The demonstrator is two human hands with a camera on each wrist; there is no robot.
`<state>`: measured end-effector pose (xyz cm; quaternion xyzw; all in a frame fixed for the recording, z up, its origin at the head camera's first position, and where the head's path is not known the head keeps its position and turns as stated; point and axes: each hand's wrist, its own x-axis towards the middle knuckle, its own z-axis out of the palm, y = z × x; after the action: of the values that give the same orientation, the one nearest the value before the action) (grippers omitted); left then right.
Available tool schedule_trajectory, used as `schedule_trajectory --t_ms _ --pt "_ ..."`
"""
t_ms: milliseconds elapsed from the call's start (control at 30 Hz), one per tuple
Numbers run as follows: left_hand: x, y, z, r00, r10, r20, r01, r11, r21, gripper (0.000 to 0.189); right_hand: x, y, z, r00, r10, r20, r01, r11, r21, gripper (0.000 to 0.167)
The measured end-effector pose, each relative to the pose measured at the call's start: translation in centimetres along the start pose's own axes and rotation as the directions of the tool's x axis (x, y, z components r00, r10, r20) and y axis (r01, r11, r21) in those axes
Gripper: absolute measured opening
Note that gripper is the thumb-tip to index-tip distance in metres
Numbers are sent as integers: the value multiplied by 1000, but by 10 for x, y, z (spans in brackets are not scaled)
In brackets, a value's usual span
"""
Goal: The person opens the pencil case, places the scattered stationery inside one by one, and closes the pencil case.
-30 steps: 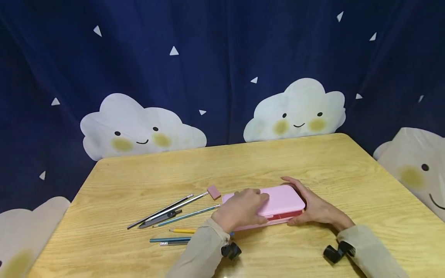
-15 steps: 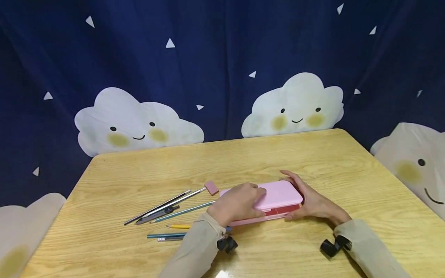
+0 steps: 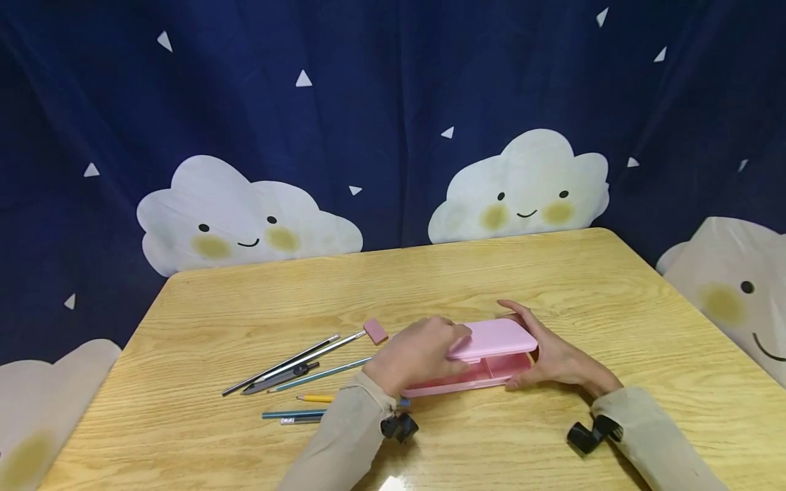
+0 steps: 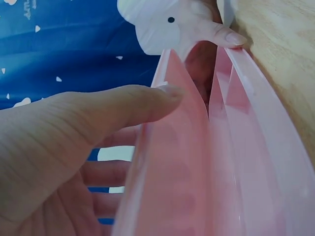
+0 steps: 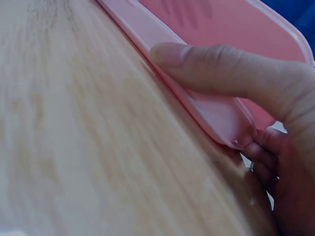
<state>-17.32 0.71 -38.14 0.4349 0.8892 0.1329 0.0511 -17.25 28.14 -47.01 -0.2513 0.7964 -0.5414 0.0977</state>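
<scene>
A pink plastic pencil case (image 3: 497, 337) lies on the wooden table with its lid raised part way along the near side. My left hand (image 3: 414, 354) pinches the lid, thumb on its inner face and fingers behind it, as the left wrist view shows. At the case's right end my right hand (image 3: 549, 358) grips the base (image 5: 142, 24), its thumb on the near rim. Inside the base, a divider (image 4: 234, 81) shows in the left wrist view. The left hand hides the case's left end.
Left of the case lie several pencils, among them a yellow pencil (image 3: 316, 398) and a teal pencil (image 3: 325, 374), a grey compass (image 3: 279, 380) and a pink eraser (image 3: 375, 331). The left forearm covers some pencil ends. A dark blue curtain (image 3: 393, 102) hangs behind the table.
The lid has risen from a narrow gap to a wider one, so the base's inside and divider show more. My left hand lifted with it; the right hand kept its grip on the end.
</scene>
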Motion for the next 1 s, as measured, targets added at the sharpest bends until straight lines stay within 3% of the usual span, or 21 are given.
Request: schedule_trajectory --t_ms 167,433,633,833,1000 --pt "-2 -4 -1 997 43 -66 -44 999 -21 18 0 -1 1 1000 10 -5 -10 1000 7 127" --pt "-5 -9 -2 982 28 -188 -36 998 -42 24 -1 1 3 999 16 -28 -17 1000 -16 132" --pt "-3 -10 -1 958 -20 -286 -2 997 -76 24 -4 2 4 998 21 -55 -22 1000 -18 134" --pt "0 -17 -2 930 1 -367 -28 997 -69 24 -3 1 3 994 -8 -110 1 998 -65 136" --pt "-3 -25 -6 911 -23 -411 -10 997 -78 21 -1 1 4 989 -4 -146 -11 995 -104 136"
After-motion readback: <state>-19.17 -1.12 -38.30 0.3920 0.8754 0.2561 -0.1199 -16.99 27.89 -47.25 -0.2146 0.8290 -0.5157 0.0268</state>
